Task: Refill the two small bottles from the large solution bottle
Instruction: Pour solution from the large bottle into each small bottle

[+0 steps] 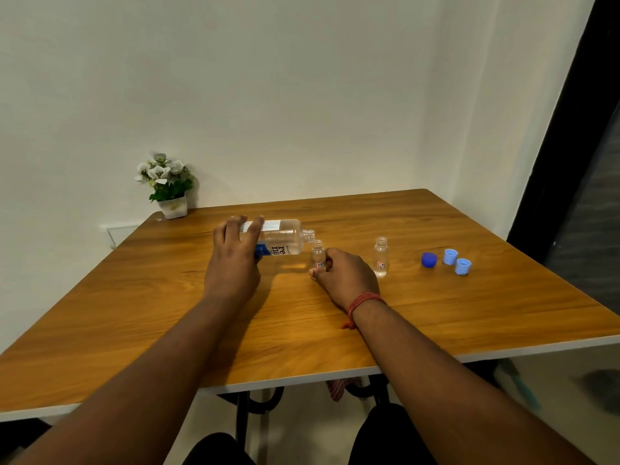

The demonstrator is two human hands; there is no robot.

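Gripping the large solution bottle around its labelled body, the left hand held it tipped nearly level above the wooden bench, its open neck pointing right and sitting just over the mouth of one small bottle. The right hand was closed around the lower part of that small bottle, steadying it upright on the bench; a red thread band circled that wrist. Whether liquid was running between the two necks was too fine to tell. A second small bottle stood upright and uncapped just to the right, apart from the hand. Further right lay three caps close together: a dark blue cap and two light blue caps. A potted plant with white flowers sat at the far left corner against the wall.
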